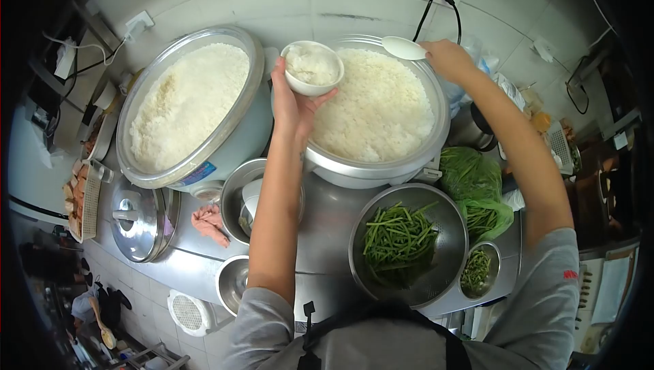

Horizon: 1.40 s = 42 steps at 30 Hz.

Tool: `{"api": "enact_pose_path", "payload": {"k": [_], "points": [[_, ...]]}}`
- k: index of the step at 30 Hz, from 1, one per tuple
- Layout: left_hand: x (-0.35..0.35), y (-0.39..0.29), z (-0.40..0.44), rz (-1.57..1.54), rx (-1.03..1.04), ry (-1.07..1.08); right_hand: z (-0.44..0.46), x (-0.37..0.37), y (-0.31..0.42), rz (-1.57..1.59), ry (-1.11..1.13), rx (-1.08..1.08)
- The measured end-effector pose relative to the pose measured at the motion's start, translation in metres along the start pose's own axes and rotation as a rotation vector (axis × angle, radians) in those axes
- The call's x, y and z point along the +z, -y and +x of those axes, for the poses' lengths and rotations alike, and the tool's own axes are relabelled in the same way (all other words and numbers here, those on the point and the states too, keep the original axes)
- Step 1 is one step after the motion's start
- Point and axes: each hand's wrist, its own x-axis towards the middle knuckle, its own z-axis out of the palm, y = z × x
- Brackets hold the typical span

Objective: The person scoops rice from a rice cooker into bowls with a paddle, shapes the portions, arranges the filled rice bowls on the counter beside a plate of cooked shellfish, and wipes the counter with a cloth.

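Note:
My left hand (293, 111) holds up a small white bowl (310, 89) with cooked rice (310, 62) in it, fingers wrapped round its underside. The bowl is above the left rim of a wide rice pot (381, 171) filled with white rice (381, 101). Pinched in my right hand (451, 61) is a white rice paddle (402, 48), its blade pointing left over the pot's far edge. To the left stands a tilted-looking, large round tub (255, 118), also full of rice (191, 108).
A perforated metal bowl (454, 268) holds cut green beans (398, 237). Bagged greens (470, 172) lie at right, beside a small bowl (496, 268) of chopped greens. A metal pot (230, 196), pink cloth (210, 224) and lid (133, 223) are at left. Another person (92, 309) is at lower left.

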Motion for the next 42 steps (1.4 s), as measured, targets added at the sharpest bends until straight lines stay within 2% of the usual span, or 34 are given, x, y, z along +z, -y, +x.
{"api": "enact_pose_path", "payload": {"k": [3, 6, 9, 12, 15, 18, 21, 24, 27, 33, 36, 39, 42], "points": [[0.002, 0.000, -0.003, -0.028, 0.004, 0.044, 0.021, 0.021, 0.029, -0.037, 0.086, 0.098], [-0.001, -0.002, -0.004, -0.068, 0.044, 0.048, 0.029, 0.026, 0.049, -0.129, 0.176, 0.012], [-0.006, 0.000, -0.001, -0.104, 0.040, 0.047, 0.019, 0.013, 0.051, -0.118, 0.249, -0.022], [-0.002, -0.002, -0.004, -0.067, 0.061, 0.045, -0.004, 0.007, 0.065, -0.108, 0.219, -0.050], [-0.004, 0.000, -0.003, -0.074, 0.053, 0.031, -0.014, -0.011, 0.086, -0.092, 0.335, -0.072], [-0.008, 0.002, -0.001, -0.074, 0.043, 0.091, -0.035, -0.011, 0.106, -0.099, 0.367, -0.212], [0.000, 0.000, -0.006, -0.036, 0.039, -0.008, -0.049, -0.023, 0.110, -0.059, 0.380, -0.223], [-0.003, 0.001, -0.004, -0.048, 0.022, 0.000, -0.068, -0.048, 0.118, -0.086, 0.456, -0.260], [-0.006, 0.002, -0.002, -0.054, 0.028, 0.043, -0.083, -0.067, 0.122, -0.057, 0.488, -0.269], [-0.003, 0.002, -0.004, -0.036, 0.034, 0.017, -0.080, -0.067, 0.114, 0.243, 0.630, -0.325], [-0.006, 0.003, -0.002, -0.049, 0.016, 0.057, -0.060, -0.039, 0.104, 0.543, 0.912, -0.119], [-0.003, 0.002, -0.004, -0.052, 0.002, 0.011, -0.051, -0.023, 0.098, 0.787, 1.146, 0.117], [-0.001, 0.000, -0.006, -0.084, -0.009, -0.049, -0.054, -0.022, 0.090, 0.885, 1.256, 0.233]]}}
